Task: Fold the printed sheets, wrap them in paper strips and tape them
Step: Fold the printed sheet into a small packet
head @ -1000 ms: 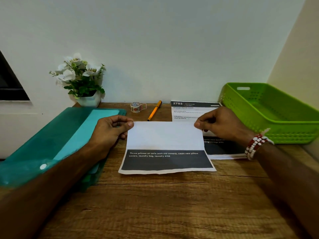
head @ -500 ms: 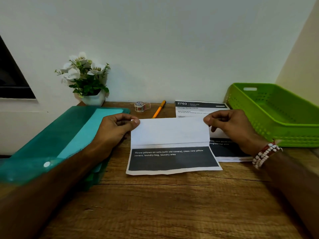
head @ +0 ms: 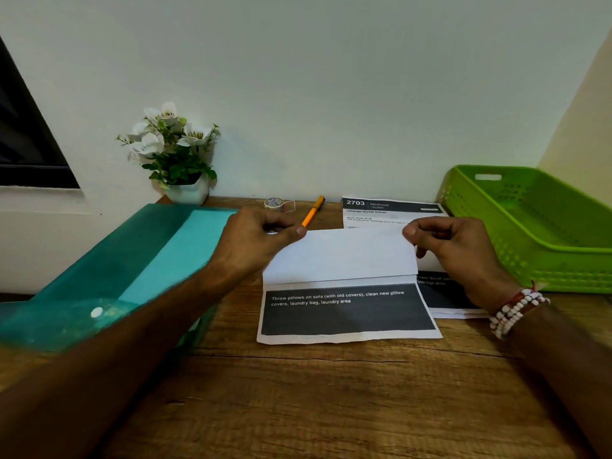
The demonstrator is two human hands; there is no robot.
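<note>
A printed sheet (head: 344,309) lies on the wooden desk, its black text band facing up near me. Its far half is turned over toward me, white back showing, and is held raised. My left hand (head: 255,243) pinches the flap's left corner. My right hand (head: 453,250) pinches the right corner. Behind it lie more printed sheets (head: 390,210) headed "2703", partly covered by the flap and my right hand. A small roll of tape (head: 274,203) sits near the wall.
A teal plastic folder (head: 132,260) lies at the left under my left forearm. A green perforated basket (head: 536,223) stands at the right. An orange pen (head: 313,215) and a white flower pot (head: 185,190) sit by the back wall.
Both hands have drawn the sheet's top edge toward me, so the white flap covers less of the far side and a gap above the black band shows. The view shifted slightly.
</note>
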